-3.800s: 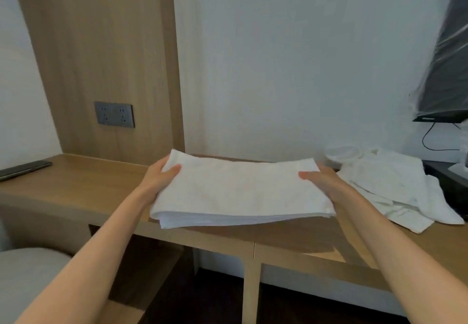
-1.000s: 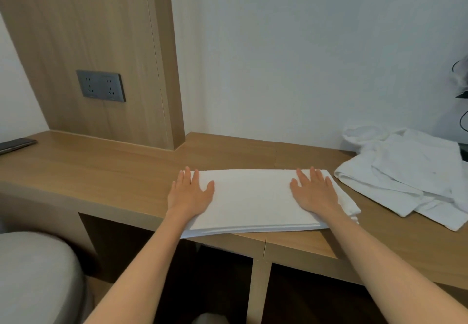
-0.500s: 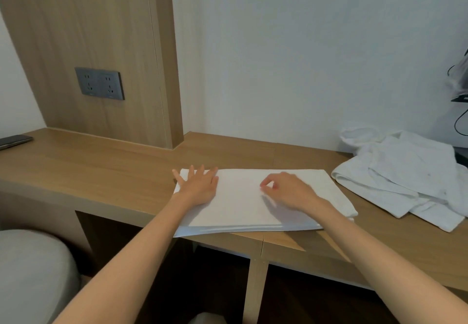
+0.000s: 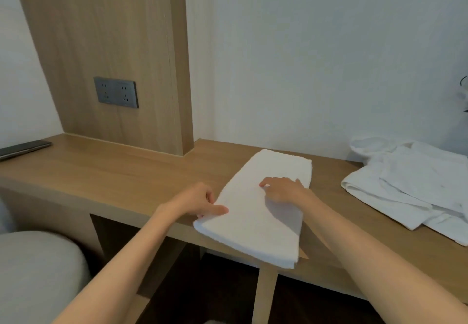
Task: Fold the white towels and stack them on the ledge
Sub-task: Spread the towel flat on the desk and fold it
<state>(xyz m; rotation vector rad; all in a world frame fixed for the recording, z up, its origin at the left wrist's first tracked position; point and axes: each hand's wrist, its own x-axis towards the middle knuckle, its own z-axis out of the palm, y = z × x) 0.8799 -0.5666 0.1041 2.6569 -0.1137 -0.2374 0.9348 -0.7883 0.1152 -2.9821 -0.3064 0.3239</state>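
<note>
A folded white towel (image 4: pixel 253 224) lies at a slant on the wooden ledge (image 4: pixel 114 171), its far end near the wall and its near end hanging over the front edge. My left hand (image 4: pixel 195 202) pinches the towel's near left corner, thumb on top. My right hand (image 4: pixel 283 189) sits on the middle of the towel, fingers curled down into the cloth. A loose heap of unfolded white towels (image 4: pixel 415 184) lies on the ledge at the right.
A dark phone (image 4: pixel 22 147) lies at the ledge's far left. A wooden wall panel (image 4: pixel 114 44) with a grey socket plate (image 4: pixel 116 92) rises behind the left part. A pale round seat (image 4: pixel 38 273) stands below at the left, beside open shelving under the ledge.
The folded towel, lying crosswise along the front edge before, has turned to run from the wall toward me. My left hand went from flat to pinching its corner; my right hand stayed curled on top.
</note>
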